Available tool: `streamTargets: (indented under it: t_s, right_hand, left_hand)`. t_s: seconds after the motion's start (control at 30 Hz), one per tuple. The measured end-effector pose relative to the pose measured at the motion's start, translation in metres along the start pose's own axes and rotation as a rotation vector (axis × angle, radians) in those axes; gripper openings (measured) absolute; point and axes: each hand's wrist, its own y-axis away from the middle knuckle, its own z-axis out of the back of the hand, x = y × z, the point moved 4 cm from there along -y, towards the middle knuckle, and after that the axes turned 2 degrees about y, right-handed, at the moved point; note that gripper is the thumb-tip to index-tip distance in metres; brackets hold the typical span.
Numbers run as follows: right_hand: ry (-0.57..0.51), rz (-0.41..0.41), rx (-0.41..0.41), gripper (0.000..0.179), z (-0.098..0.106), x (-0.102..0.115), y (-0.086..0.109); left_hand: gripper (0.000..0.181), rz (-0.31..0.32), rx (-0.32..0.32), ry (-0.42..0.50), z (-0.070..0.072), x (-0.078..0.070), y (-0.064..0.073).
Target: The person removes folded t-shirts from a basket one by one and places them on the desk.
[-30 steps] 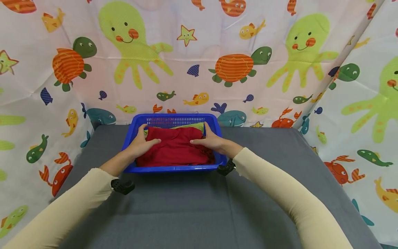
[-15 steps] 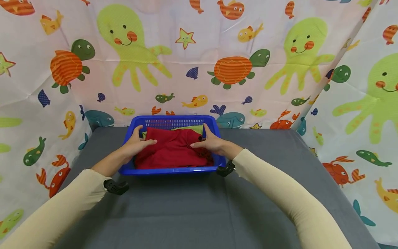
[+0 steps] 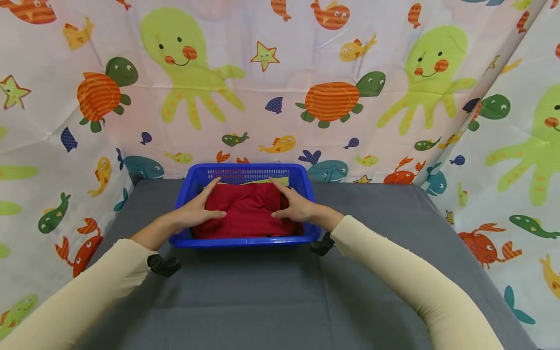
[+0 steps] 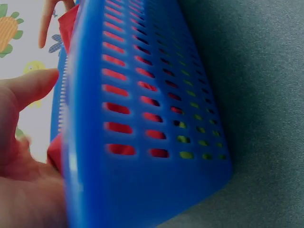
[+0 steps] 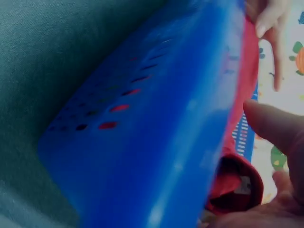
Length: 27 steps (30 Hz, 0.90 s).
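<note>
We get bright, even light in the head view, soft shadows on the grey tabletop; the wrist views give us dimmer pictures, the blue basket blurring, glare streaking its rim!

A blue basket is sitting on the grey table. Red cloth is filling most of it; green cloth is showing along its back wall. Left hand is reaching over the basket's left side, right hand over its right; both are spreading thumb from fingers at the red cloth's sides. Left sleeve is coming in from the basket's front left, right sleeve from its front right. Left band is hanging near its front left corner, right band beside its front right. Sea-print curtain is hanging behind the basket.
</note>
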Motion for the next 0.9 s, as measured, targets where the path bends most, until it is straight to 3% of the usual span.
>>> streamTargets:
  t_s: [0.2,0.3,0.53,0.73,0.9]
  right_hand:
    - [-0.006,0.015,0.120,0.083,-0.004,0.000,0.004]
    - [0.004,-0.012,0.139,0.083,-0.006,-0.002,0.002]
    - [0.040,-0.051,0.095,0.086,-0.003,-0.007,-0.004]
    - [0.041,-0.013,0.053,0.085,0.000,-0.010,-0.007]
    - [0.059,0.064,-0.027,0.073,0.002,-0.011,-0.008]
  left_hand:
    - [0.077,0.068,0.102,-0.036,-0.003,0.004,0.000]
    - [0.073,0.082,0.099,-0.030,-0.002,0.006,0.000]
    - [0.075,0.072,0.039,-0.020,0.004,0.003,0.003]
    - [0.080,0.036,-0.001,0.016,0.006,0.004,0.002]
    - [0.084,0.008,0.006,-0.024,0.005,0.003,0.003]
